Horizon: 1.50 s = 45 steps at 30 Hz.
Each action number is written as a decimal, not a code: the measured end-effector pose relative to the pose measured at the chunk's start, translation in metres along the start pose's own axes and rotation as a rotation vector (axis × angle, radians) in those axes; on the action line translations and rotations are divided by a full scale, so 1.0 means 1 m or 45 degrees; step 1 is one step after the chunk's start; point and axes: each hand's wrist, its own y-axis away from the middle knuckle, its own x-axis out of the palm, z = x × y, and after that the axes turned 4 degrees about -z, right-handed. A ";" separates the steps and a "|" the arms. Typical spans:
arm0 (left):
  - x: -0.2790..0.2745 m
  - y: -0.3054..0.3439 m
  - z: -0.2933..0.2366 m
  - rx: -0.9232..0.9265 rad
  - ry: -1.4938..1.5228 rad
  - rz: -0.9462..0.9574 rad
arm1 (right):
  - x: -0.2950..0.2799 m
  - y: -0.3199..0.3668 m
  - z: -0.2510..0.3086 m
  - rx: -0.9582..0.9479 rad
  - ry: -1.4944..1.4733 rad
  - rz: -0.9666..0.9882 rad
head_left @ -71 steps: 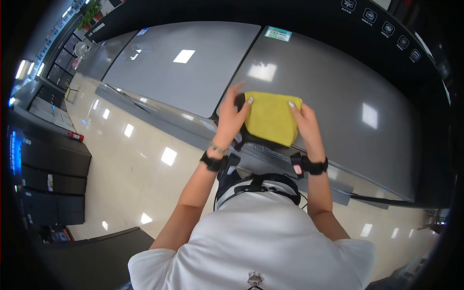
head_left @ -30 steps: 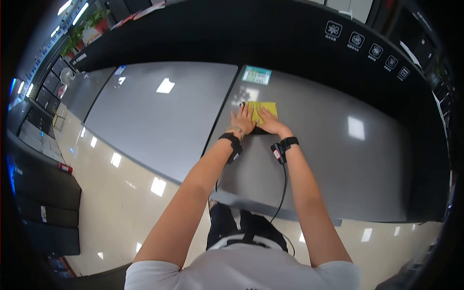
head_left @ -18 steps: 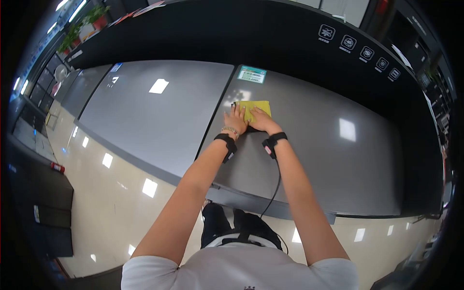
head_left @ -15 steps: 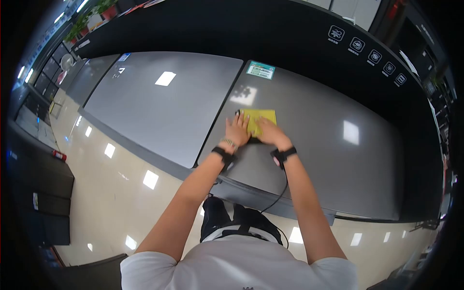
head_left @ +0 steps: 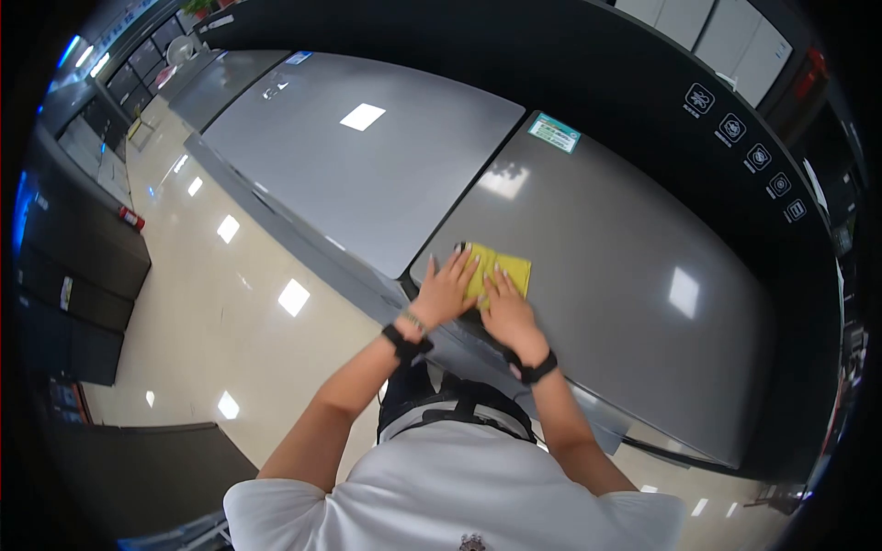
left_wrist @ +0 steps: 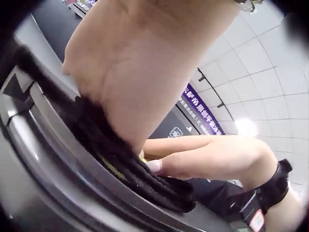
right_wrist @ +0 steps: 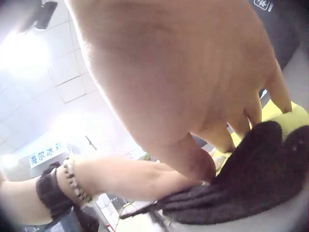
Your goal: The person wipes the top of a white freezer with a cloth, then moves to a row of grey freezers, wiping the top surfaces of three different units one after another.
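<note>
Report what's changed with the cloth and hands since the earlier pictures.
The yellow-and-black fabric cloth, first held up by its sides, was laid on the glossy grey panel and has since slid back nearer the panel's front edge. The left hand and right hand moved with it, now pressing instead of gripping. The green-and-white rectangular label stays at the panel's far corner.

Head view looks down; wrist views close, sharing cloth (right_wrist: 248,176).

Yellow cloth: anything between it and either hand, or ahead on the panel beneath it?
Nothing visible separates the yellow cloth from the left hand or right hand; both rest on it. Ahead on the gray panel, only a teal label shows, at the far edge.
</note>
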 end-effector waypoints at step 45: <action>-0.032 0.016 -0.055 0.087 0.234 0.061 | -0.010 0.043 -0.005 -0.026 0.002 -0.152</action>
